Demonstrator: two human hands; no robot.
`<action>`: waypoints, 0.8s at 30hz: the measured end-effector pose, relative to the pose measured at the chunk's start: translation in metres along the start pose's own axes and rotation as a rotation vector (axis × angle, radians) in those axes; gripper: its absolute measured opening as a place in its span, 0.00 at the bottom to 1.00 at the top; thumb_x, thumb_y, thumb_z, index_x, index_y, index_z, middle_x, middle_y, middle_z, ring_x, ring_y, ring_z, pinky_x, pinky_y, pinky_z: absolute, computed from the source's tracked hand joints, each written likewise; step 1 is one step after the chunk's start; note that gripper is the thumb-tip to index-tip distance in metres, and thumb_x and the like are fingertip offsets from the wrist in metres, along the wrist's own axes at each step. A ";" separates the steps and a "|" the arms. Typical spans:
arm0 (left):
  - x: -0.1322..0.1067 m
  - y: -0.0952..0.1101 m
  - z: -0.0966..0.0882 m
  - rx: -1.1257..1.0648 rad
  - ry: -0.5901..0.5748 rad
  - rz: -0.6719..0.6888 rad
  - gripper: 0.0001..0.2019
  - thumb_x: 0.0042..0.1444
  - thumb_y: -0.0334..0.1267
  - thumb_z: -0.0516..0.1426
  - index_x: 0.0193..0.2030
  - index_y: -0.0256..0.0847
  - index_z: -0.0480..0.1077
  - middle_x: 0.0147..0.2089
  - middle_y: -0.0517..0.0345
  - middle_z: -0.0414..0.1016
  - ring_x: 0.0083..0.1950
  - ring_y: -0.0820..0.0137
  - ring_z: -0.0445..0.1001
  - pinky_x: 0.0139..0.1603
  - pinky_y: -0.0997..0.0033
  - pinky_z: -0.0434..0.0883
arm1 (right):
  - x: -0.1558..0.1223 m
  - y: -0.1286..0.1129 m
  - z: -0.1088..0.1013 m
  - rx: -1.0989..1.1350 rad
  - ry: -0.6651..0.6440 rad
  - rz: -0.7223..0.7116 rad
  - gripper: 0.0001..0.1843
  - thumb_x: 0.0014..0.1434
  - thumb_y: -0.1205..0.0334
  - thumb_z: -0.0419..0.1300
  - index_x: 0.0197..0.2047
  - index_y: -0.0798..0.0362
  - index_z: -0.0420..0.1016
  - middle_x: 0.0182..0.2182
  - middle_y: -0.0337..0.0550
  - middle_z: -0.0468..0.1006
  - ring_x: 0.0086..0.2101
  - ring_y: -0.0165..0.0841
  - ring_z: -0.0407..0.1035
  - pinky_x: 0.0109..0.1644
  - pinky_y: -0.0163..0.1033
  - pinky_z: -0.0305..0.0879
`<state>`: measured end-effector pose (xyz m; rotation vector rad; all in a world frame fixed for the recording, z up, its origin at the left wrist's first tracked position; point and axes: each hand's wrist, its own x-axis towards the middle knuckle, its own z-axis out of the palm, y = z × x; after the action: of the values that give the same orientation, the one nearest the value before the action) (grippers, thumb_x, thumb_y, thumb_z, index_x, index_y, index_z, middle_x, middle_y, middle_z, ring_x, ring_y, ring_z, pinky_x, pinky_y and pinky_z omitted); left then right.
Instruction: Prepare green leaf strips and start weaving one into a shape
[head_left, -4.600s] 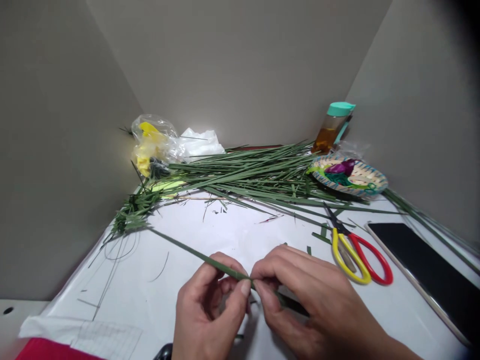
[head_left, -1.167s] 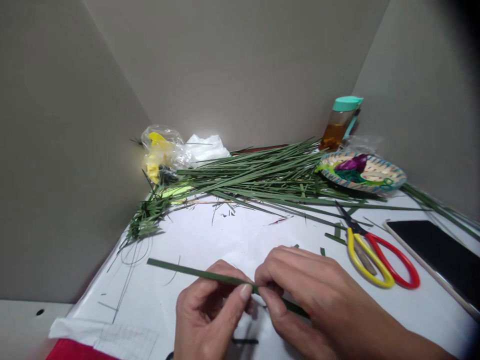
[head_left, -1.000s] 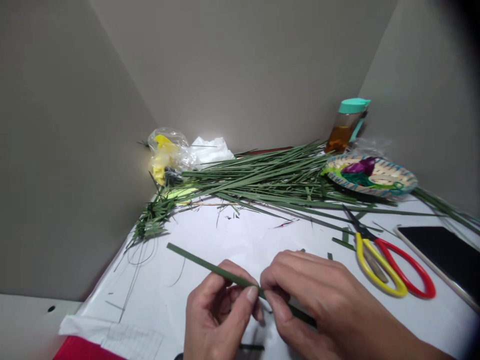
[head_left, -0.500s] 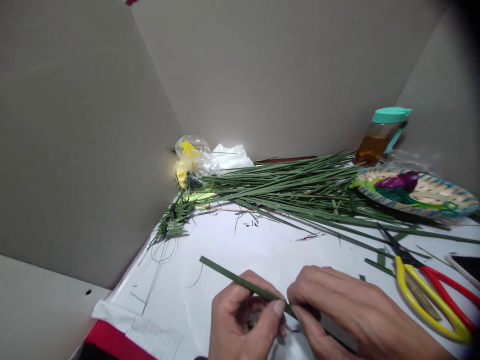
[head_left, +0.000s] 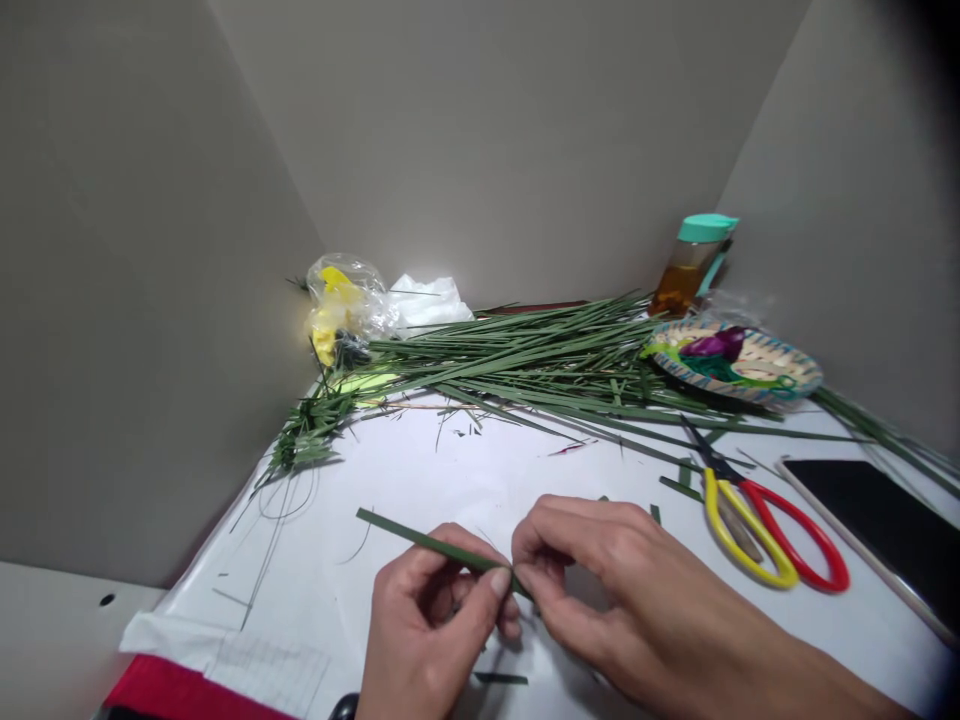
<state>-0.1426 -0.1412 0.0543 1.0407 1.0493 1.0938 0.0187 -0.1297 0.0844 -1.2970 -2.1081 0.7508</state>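
A flat green leaf strip (head_left: 405, 531) is pinched between my two hands above the white tabletop. My left hand (head_left: 439, 610) grips it with thumb and index finger, and its free end sticks out to the upper left. Close beside, my right hand (head_left: 600, 580) pinches the same strip near its lower right part; the fingers hide that end. Scissors (head_left: 750, 520) with one yellow and one red handle lie partly open to the right of my right hand. A short cut green piece (head_left: 501, 679) rests on the table below the hands.
Long green leaves (head_left: 517, 360) lie in a pile along the back. Behind on the right stand a woven basket (head_left: 787, 365) and a teal-lidded jug (head_left: 686, 270). A phone (head_left: 885, 530) lies at right. A plastic bag (head_left: 349, 300) and white tissue (head_left: 427, 303) sit back left.
The view has swung to the right, so the phone and whole scissors now show. Both hands still pinch the leaf strip close together.
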 end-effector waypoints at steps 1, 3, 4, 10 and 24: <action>0.000 -0.001 0.000 -0.005 0.000 -0.009 0.11 0.51 0.40 0.66 0.29 0.35 0.72 0.24 0.56 0.71 0.25 0.71 0.71 0.28 0.77 0.69 | 0.000 0.000 0.001 -0.012 -0.013 0.005 0.11 0.55 0.75 0.57 0.27 0.50 0.70 0.25 0.29 0.75 0.27 0.25 0.67 0.33 0.30 0.58; 0.000 -0.003 -0.005 -0.010 -0.023 -0.025 0.11 0.51 0.40 0.66 0.29 0.35 0.72 0.24 0.56 0.71 0.26 0.72 0.71 0.29 0.78 0.69 | -0.002 0.001 0.002 -0.038 -0.049 0.019 0.10 0.55 0.74 0.57 0.27 0.51 0.69 0.26 0.30 0.74 0.27 0.26 0.66 0.33 0.31 0.57; 0.002 -0.003 -0.010 -0.009 -0.048 -0.030 0.11 0.52 0.41 0.65 0.30 0.36 0.72 0.25 0.57 0.71 0.26 0.72 0.71 0.29 0.78 0.69 | -0.003 0.002 0.003 -0.048 -0.061 0.027 0.09 0.56 0.73 0.56 0.27 0.51 0.69 0.26 0.31 0.74 0.28 0.26 0.66 0.33 0.32 0.57; 0.019 0.018 -0.050 0.527 0.109 0.292 0.11 0.56 0.43 0.63 0.44 0.44 0.71 0.44 0.56 0.74 0.45 0.65 0.72 0.46 0.72 0.68 | -0.004 0.011 0.000 -0.182 -0.125 0.018 0.08 0.59 0.69 0.54 0.29 0.51 0.66 0.27 0.35 0.71 0.30 0.29 0.65 0.37 0.35 0.59; 0.059 -0.012 -0.047 1.010 -0.539 0.284 0.16 0.64 0.47 0.48 0.31 0.44 0.71 0.32 0.57 0.72 0.32 0.68 0.70 0.34 0.76 0.67 | 0.013 0.018 0.014 -0.393 -0.291 0.004 0.11 0.62 0.66 0.51 0.43 0.57 0.73 0.40 0.49 0.76 0.43 0.40 0.70 0.50 0.45 0.66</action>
<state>-0.1779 -0.0792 0.0264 2.1946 1.0093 0.3748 0.0148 -0.1136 0.0642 -1.4618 -2.5851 0.5710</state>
